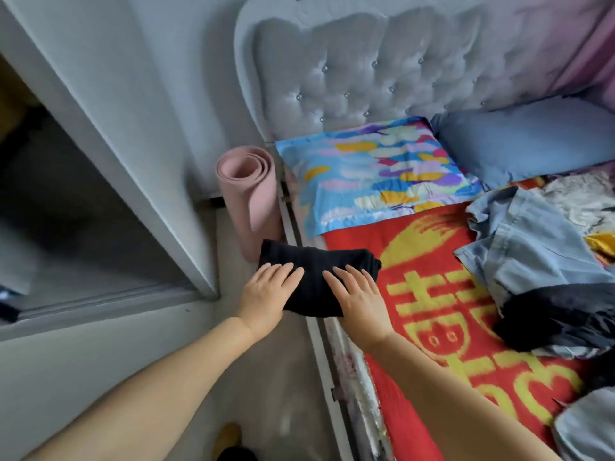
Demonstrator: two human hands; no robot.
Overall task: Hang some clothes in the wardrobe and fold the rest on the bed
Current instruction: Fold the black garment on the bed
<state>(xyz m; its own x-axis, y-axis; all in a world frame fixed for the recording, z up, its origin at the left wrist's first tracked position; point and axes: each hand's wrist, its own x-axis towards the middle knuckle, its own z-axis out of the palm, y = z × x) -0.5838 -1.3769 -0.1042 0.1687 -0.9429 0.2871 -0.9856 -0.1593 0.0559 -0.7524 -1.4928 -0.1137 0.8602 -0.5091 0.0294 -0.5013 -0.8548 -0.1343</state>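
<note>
A folded black garment (pixel 316 274) lies at the left edge of the bed, on the red and yellow blanket (pixel 432 321). My left hand (pixel 266 297) lies flat on the garment's left end, fingers straight. My right hand (pixel 359 297) presses flat on its right part. To the right on the bed lies a crumpled light blue denim piece (pixel 525 247), with dark clothes (pixel 559 317) heaped below it. The wardrobe (pixel 66 194) stands at the left, its dark inside showing behind a white panel.
A colourful pillow (pixel 372 174) and a blue pillow (pixel 532 141) rest against the grey tufted headboard (pixel 382 68). A rolled pink mat (pixel 249 194) stands on the floor between wardrobe and bed. More clothes lie at the bed's right edge.
</note>
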